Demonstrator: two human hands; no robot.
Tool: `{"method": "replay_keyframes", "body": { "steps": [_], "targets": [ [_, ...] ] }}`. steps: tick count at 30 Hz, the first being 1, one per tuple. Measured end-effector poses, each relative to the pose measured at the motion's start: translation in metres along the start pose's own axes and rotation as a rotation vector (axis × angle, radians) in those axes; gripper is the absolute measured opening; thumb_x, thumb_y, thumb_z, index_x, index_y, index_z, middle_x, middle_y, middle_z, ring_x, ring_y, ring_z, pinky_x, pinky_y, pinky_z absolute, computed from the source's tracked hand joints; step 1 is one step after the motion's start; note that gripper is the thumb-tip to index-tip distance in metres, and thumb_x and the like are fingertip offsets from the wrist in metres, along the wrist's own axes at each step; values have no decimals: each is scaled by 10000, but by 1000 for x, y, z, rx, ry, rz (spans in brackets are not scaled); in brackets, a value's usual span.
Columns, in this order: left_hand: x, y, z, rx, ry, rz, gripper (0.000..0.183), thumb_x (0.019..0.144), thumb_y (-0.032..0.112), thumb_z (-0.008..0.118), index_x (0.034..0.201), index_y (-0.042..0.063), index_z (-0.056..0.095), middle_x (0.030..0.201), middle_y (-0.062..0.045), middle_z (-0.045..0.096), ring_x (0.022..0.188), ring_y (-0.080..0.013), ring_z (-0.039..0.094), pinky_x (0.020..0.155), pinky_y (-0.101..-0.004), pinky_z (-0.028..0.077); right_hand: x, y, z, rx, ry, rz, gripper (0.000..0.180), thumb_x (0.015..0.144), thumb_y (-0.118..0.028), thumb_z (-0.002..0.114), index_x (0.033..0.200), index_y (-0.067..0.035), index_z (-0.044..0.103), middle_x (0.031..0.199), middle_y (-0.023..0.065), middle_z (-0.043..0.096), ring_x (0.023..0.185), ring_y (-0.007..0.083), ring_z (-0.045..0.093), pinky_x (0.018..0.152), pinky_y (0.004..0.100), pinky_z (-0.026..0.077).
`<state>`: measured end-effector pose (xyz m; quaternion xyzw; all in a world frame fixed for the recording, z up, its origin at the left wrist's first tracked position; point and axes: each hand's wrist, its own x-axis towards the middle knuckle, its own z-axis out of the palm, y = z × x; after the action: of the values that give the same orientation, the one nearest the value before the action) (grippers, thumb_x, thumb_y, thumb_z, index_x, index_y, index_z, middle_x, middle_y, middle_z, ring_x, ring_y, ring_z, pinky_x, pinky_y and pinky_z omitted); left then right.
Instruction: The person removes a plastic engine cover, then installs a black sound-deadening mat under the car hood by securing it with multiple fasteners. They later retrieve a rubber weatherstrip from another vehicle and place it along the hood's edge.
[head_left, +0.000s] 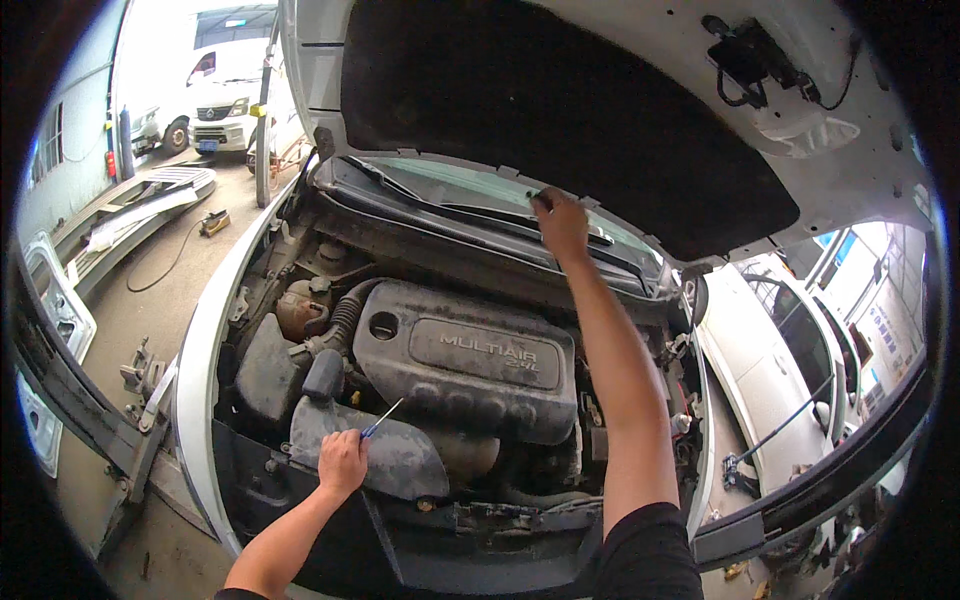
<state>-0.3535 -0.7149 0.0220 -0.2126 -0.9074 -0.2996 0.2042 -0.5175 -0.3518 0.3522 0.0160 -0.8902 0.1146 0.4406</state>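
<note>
My left hand (343, 462) grips a screwdriver (381, 420) with a blue handle, over the dusty plastic air duct (367, 450) at the front of the engine bay. Its thin metal shaft points up and right toward the engine cover (480, 352), which bears raised writing. My right hand (562, 221) reaches across the engine bay, near the lower edge of the raised hood. Between its fingertips is a small dark piece, too small to name. Above it, the black hood insulation pad (540, 112) lies against the inside of the white hood (832, 172).
Windshield wipers (480, 214) lie behind the engine bay. At the left are a coolant reservoir (301, 307), the white fender (201, 382) and a lift arm (142, 442). Detached panels (150, 206) rest on the floor. A white van (225, 105) and a white car (750, 352) stand nearby.
</note>
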Motion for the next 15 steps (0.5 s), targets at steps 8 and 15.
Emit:
{"method": "replay_keyframes", "body": {
  "steps": [8, 15],
  "targets": [
    [8, 0, 0, 6, -9, 16, 136, 832, 176, 573, 811, 48, 534, 734, -117, 558, 735, -312, 531, 670, -417, 385, 103, 13, 49, -298, 99, -90, 287, 844, -356, 582, 1035, -152, 649, 936, 138, 666, 842, 327, 641, 739, 441, 513],
    [12, -3, -2, 13, -62, -6, 134, 810, 168, 594, 806, 50, 531, 727, -109, 557, 702, -303, 520, 644, -411, 375, 167, 16, 94, -413, 232, -137, 258, 876, -365, 541, 1024, -174, 631, 857, 154, 664, 790, 353, 642, 683, 468, 512]
  ]
}}
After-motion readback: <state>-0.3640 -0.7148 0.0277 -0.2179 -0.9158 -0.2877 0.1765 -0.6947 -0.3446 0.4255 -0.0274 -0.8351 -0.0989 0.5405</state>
